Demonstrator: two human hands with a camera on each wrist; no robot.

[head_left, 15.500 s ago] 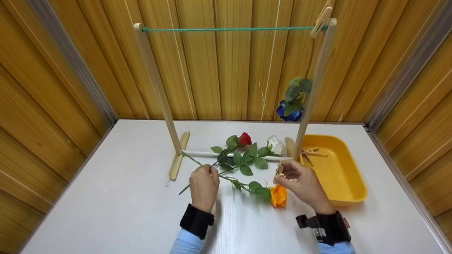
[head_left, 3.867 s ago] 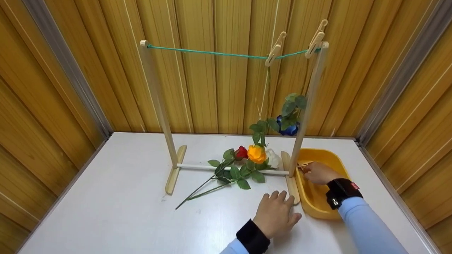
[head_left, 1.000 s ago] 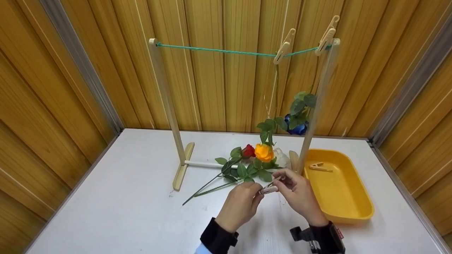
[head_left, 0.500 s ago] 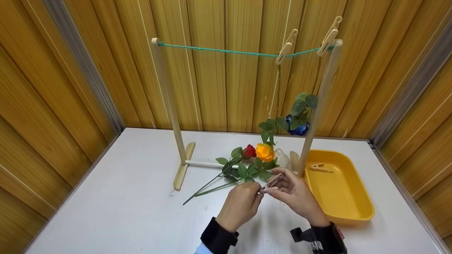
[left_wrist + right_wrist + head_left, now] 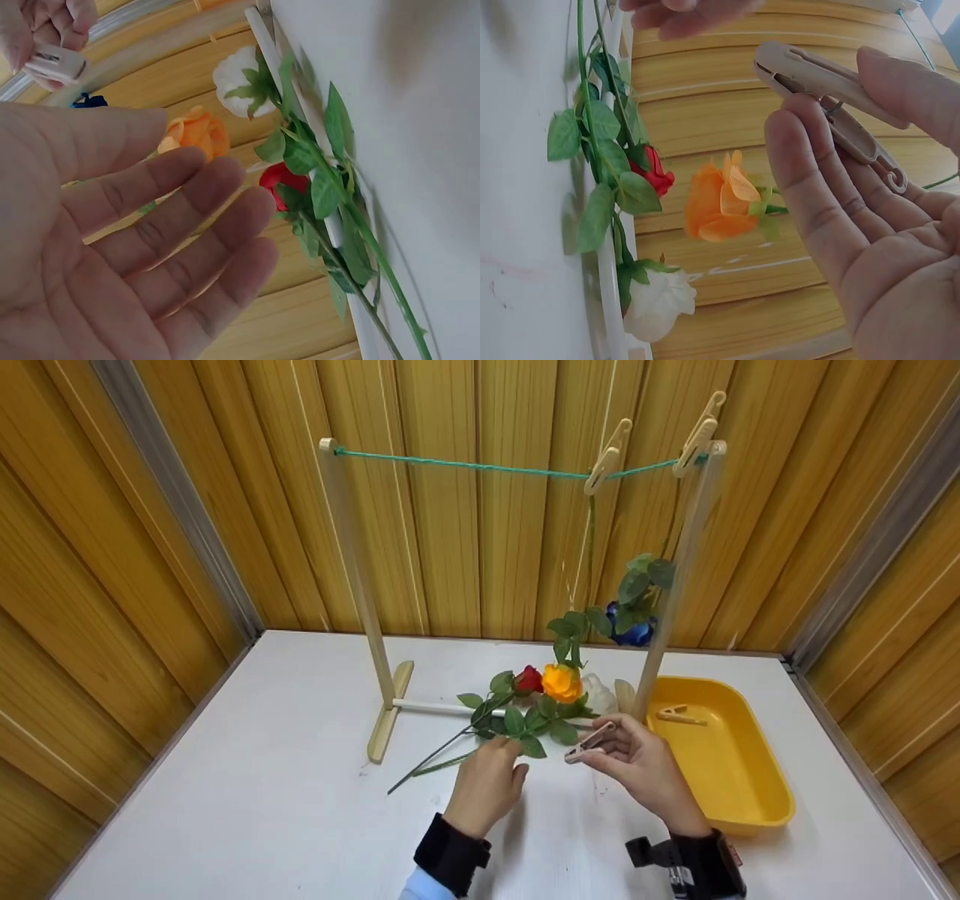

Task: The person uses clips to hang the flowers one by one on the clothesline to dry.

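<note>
My right hand [image 5: 637, 765] pinches a beige clothespin [image 5: 832, 90] between thumb and fingers, above the table. To its left, my left hand [image 5: 484, 787] holds nothing; in the left wrist view its fingers [image 5: 225, 232] are loosely extended. Just beyond that hand lie a red rose [image 5: 529, 680] and a white rose [image 5: 244, 79], their stems crossing toward the front left. An orange rose [image 5: 562, 684] hangs head down from the green line [image 5: 465, 466] by a clothespin [image 5: 602, 469]. Farther right, a blue rose [image 5: 631, 628] hangs from another clothespin [image 5: 697, 446].
The line spans two wooden posts [image 5: 356, 577] joined low down by a white bar [image 5: 431, 707]. Right of the frame stands a yellow tray [image 5: 739, 784] with a clothespin [image 5: 679, 716] inside. Ribbed wood-patterned panels [image 5: 442, 547] enclose the white table [image 5: 300, 810].
Since a few seconds ago, my right hand has left the tray with a clothespin. Both hands met at it; my left hand has now let go and moved left toward the stems.
</note>
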